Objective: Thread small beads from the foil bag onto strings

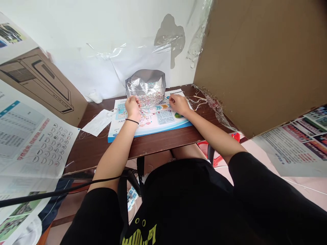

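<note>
- The silver foil bag [145, 85] stood at upper centre, its long axis side to side, just beyond the left hand [133, 108], which was nearer than the right hand [178, 104].
- The left fingers [135, 100] curled at the bag's lower edge; the right fingers [171, 98] were bunched. Any grip was impossible to tell.
- Both hands lay over a printed board [150, 133] on a brown wooden desk [163, 143], with a cardboard panel [255, 58] at upper right.

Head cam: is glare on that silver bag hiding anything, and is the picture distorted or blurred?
Head view: the silver foil bag glares, partly hiding its contents; edge distortion stretches the cardboard panel and printed sheet; the left hand and right hand show no clear blur.
</note>
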`<state>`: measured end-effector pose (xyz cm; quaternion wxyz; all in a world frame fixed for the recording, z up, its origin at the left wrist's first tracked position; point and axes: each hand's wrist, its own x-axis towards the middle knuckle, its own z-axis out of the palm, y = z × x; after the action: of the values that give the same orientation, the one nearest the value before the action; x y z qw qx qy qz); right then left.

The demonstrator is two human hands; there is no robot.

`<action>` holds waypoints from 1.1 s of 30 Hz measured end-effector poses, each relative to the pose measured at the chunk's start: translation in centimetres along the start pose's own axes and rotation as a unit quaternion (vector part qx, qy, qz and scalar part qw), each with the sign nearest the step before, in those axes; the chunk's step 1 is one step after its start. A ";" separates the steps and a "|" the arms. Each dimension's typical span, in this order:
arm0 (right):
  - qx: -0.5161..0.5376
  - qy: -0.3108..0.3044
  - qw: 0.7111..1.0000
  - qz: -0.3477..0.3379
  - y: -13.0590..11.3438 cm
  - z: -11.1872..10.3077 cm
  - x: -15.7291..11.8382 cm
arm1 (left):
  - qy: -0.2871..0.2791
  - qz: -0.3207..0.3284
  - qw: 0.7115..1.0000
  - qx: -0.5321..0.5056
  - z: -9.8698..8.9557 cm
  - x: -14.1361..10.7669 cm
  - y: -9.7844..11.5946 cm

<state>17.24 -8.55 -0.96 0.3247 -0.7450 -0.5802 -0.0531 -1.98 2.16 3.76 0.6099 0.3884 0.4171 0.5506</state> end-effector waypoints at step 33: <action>0.168 -0.063 0.971 -0.158 -2.5 0.3 -1.4 | -0.326 0.221 0.811 0.434 -0.1 -3.0 -2.0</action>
<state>14.45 -9.25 -0.82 0.3955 -0.5807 -0.7103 0.0420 -1.53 -0.98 2.07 0.3405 0.8507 0.2925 0.2735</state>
